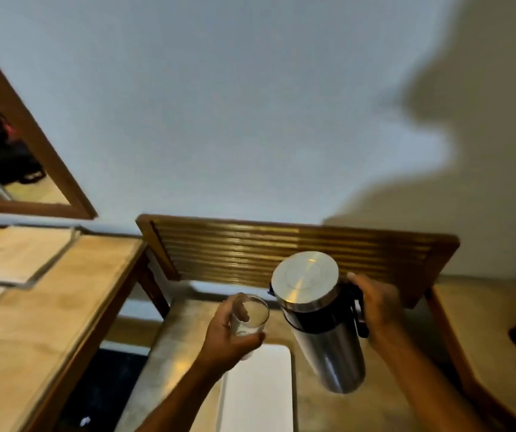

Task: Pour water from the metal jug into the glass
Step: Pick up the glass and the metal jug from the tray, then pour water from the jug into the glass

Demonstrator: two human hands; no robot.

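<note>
1. Both task items are off the surface. The left hand (230,333) is wrapped around the glass (249,316), thumb over the near rim, fingers curled under the base. The glass sits roughly upright, mouth up, above the white tray (259,391).
2. The right hand (376,308) is closed on the dark handle of the metal jug (319,319). The jug hangs in the air just right of the glass, the lid tipped towards the camera and the spout side facing the glass.
3. The lid (305,277) is on. No stream shows between jug and glass. A pale patch sits at the bottom of the glass; water or a reflection, cannot tell through the blur.
4. Step in hand, as I judge it: lining up spout and glass mouth, pour not yet begun, or barely.
5. Next move calls for bringing the spout over the glass rim, then tilting the jug slowly to the left while the left hand keeps the glass level.
6. Watch points: the glass is held in the air rather than resting on the tray, so both hands must stay steady. Whether the lid lets water pass while closed cannot be told.
</note>
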